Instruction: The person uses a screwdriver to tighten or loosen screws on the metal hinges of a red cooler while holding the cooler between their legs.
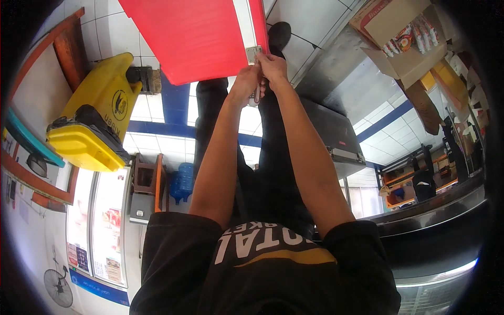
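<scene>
My two hands are together at the right edge of a large red box-like panel (194,42), beside a small metal plate (253,54) on its pale strip. My left hand (245,85) is closed around a slim, shiny metal thing (257,95), whose lower end sticks out below the fingers. Its exact kind is too small to make out. Just above, my right hand (272,68) has its fingers pinched together at the metal plate. What lies between those fingertips is hidden.
A yellow wheeled bin (100,105) lies at the left. To the right are a steel surface (341,79), a dark box-shaped appliance (331,134) and an open cardboard box (409,47) with packets. Blue water jugs (182,182) stand at lower left, near a glass-doored fridge (100,226).
</scene>
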Demonstrator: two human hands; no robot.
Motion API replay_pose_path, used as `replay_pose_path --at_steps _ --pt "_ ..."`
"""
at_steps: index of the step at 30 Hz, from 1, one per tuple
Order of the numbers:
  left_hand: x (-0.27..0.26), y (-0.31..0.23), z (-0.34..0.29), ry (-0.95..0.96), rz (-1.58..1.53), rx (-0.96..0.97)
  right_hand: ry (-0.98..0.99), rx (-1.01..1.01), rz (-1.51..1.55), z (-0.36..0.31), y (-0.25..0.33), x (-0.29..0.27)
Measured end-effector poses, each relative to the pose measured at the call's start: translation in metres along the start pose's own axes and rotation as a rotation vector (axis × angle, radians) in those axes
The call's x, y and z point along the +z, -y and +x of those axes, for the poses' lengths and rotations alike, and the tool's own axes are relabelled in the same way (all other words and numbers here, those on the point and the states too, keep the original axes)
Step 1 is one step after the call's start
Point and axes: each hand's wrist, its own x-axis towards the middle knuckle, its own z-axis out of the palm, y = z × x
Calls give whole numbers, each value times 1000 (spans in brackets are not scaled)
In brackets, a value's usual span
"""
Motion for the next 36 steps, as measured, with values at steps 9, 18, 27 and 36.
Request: replay_pose_path --at_steps 9,18,27,36 --pt "-8 3 0 116 -320 26 16 106 28 -10 23 3" --pt "-5 18 -4 285 -740 -62 130 271 374 -4 27 -7" --pt "55 -22 -27 -495 1022 151 151 256 200 6 13 -14" --pt "25 1 -38 -118 -372 -16 227 355 485 -10 26 -20"
